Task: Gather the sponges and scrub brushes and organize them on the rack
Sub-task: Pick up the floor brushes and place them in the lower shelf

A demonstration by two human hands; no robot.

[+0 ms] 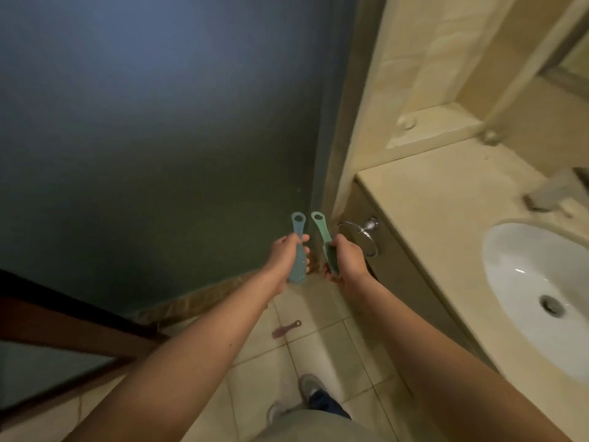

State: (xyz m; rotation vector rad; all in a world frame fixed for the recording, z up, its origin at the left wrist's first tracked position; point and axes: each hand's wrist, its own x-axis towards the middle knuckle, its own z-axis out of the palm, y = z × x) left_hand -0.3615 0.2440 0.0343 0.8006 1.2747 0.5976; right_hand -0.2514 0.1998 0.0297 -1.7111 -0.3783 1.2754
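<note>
Left hand: the left hand [287,260] is held out in front of the body, fingers and thumb curled round the middle of a blue brush [298,231].
Blue brush: upright in the fist, its handle with the hanging hole pointing up, its wide dotted head sticking out below the palm.
Right hand: the right hand [347,263] is level with the left, fingers wrapped round the head of a green brush [322,231].
Green brush: handle up and tilted slightly left, its holed tip near the blue one but apart from it.
Pink brush: a pink brush [286,329] lies flat on the tiled floor [318,346] below the hands, near the foot of the dark glass panel [159,122].
Towel ring: a metal towel ring [363,237] is fixed to the cabinet side, just right of the right hand.
Counter: a beige counter [446,202] holds a white sink [526,282].
Grey lump: a grey lump [548,194] rests behind the sink, too blurred to identify.
Shoe: a grey shoe [310,386] stands on the tiles.
</note>
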